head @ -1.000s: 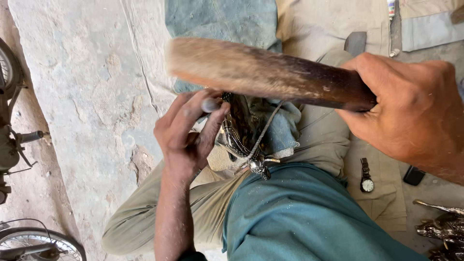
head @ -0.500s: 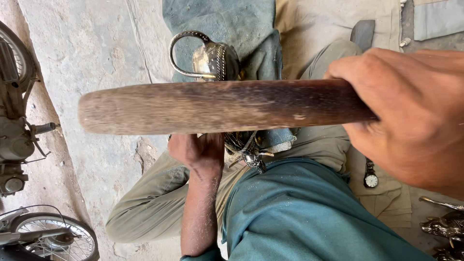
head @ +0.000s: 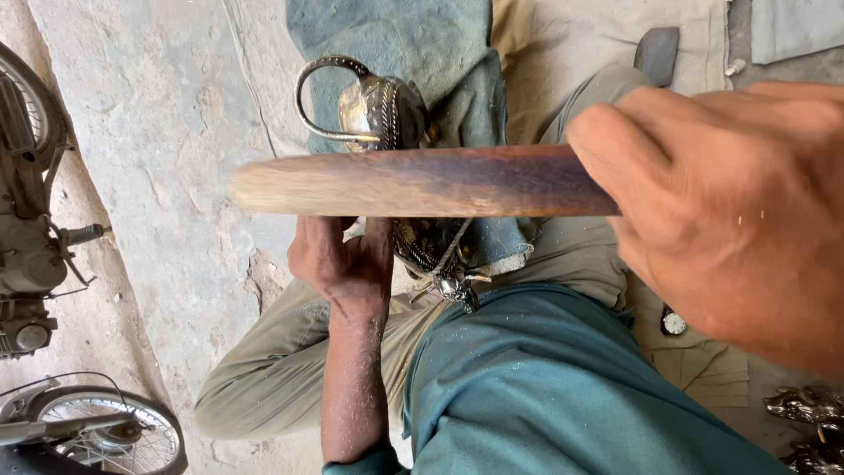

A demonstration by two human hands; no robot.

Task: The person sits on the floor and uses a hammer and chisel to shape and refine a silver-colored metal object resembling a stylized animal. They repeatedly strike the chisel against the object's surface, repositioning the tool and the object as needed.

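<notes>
The right hand (head: 730, 211) is clenched round one end of a wooden stick (head: 422, 181), which lies level across the view, its pale far end blurred. Beneath the stick, the left hand (head: 345, 262) grips a dark metal vessel (head: 387, 114) with a looped handle, resting on a blue cloth (head: 413, 44) over the lap. A wristwatch (head: 673, 323) lies on the beige sheet (head: 571, 44). A motorcycle (head: 31, 220) stands on the concrete floor (head: 167, 132).

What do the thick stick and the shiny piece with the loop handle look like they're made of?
The stick in the right hand looks like bare wood, with brown grain and a pale worn end. The looped piece looks like metal: silvery, reflective, embossed, probably polished.
</notes>
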